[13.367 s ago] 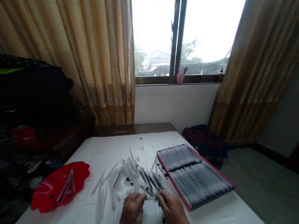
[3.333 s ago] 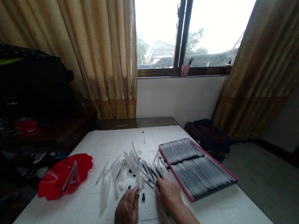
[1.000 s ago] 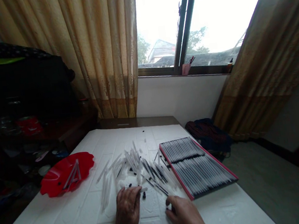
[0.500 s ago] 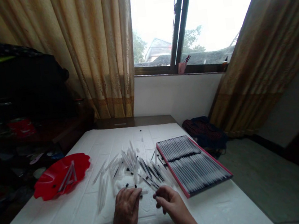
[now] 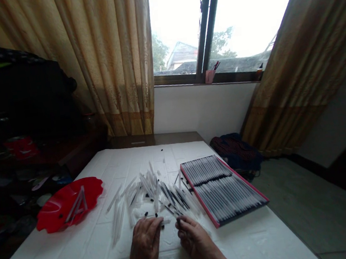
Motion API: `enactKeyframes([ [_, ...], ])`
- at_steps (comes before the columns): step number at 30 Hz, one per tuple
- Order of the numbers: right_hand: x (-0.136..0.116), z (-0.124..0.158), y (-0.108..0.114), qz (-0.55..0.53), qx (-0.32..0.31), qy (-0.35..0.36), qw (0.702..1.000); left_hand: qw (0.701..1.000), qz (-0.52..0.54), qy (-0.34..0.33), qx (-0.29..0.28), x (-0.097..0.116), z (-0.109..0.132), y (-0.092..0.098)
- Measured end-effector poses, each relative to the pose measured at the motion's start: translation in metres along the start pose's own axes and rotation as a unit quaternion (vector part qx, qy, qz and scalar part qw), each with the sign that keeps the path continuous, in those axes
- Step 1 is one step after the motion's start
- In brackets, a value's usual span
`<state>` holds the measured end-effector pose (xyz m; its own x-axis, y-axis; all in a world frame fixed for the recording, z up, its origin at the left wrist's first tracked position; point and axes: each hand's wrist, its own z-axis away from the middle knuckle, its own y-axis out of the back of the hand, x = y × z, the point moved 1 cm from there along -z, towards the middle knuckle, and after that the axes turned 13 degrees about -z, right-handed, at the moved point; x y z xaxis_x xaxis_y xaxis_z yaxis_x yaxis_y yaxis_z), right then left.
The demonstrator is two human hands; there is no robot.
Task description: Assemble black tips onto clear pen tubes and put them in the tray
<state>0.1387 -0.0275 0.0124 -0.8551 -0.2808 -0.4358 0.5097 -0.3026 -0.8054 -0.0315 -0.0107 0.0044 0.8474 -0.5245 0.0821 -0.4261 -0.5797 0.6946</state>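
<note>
My left hand (image 5: 145,242) is closed around a clear plastic tube (image 5: 166,221), whose short end sticks out past the fingertips towards the right. Facing it, my right hand (image 5: 193,237) pinches thumb and fingers together; a small dark thing shows at the tips, too small to name. Just beyond both hands lies a loose heap of clear tubes (image 5: 150,185) and thin dark sticks (image 5: 175,196). Small black caps (image 5: 146,214) are scattered near my left fingers. To the right, a pink-edged tray (image 5: 215,222) holds rows of clear tubes with dark ends.
A red wavy-rimmed plate (image 5: 45,216) with a few clear tubes stands on the left of the white table (image 5: 78,258). Beyond the table are a wall, a window and curtains (image 5: 115,69). Dark folded cloth (image 5: 235,151) lies past the right edge.
My right hand has turned slightly, its fingers now drawn into a tighter pinch with a dark bit at the tips. The left hand keeps its hold on the tube.
</note>
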Motion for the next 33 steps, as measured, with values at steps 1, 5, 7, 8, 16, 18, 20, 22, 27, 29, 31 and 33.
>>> enactKeyframes([
  [1,-0.001,0.0,0.0,-0.003,0.003,0.0,1.0,1.0,0.001,0.001,-0.002,0.0,0.0,0.0],
  [5,-0.003,-0.002,0.002,0.0,-0.009,-0.003,1.0,1.0,0.007,0.006,-0.011,0.001,0.0,0.0],
  [7,-0.002,-0.003,0.003,0.016,-0.021,0.004,1.0,1.0,0.008,0.005,-0.011,0.0,0.0,-0.001],
  [8,-0.002,-0.004,0.004,0.028,-0.025,0.014,0.999,1.0,0.008,0.004,-0.011,0.0,0.001,-0.001],
  [16,0.01,-0.017,0.004,0.187,-0.016,0.12,0.975,1.0,0.0,-0.004,-0.007,-0.001,0.003,-0.004],
  [18,0.012,-0.02,0.003,0.197,-0.014,0.14,0.97,1.0,-0.002,-0.005,-0.006,-0.001,0.003,-0.004],
  [20,0.014,-0.02,0.003,0.191,-0.017,0.144,0.971,1.0,-0.003,-0.005,-0.006,-0.001,0.003,-0.004],
  [22,0.016,-0.02,0.004,0.186,-0.024,0.138,0.973,1.0,-0.001,-0.006,-0.006,0.0,0.002,-0.003],
  [27,0.016,-0.019,0.003,0.189,-0.013,0.146,0.971,1.0,0.005,-0.005,-0.003,0.001,0.001,0.0],
  [29,0.016,-0.019,0.001,0.198,0.0,0.153,0.968,1.0,0.008,-0.004,-0.007,0.001,0.001,0.0],
  [31,0.016,-0.018,-0.001,0.205,0.006,0.157,0.966,1.0,0.01,0.0,-0.012,0.001,0.001,-0.001],
  [33,0.016,-0.017,-0.003,0.207,0.005,0.16,0.965,1.0,0.009,0.003,-0.014,0.0,0.001,-0.001],
])
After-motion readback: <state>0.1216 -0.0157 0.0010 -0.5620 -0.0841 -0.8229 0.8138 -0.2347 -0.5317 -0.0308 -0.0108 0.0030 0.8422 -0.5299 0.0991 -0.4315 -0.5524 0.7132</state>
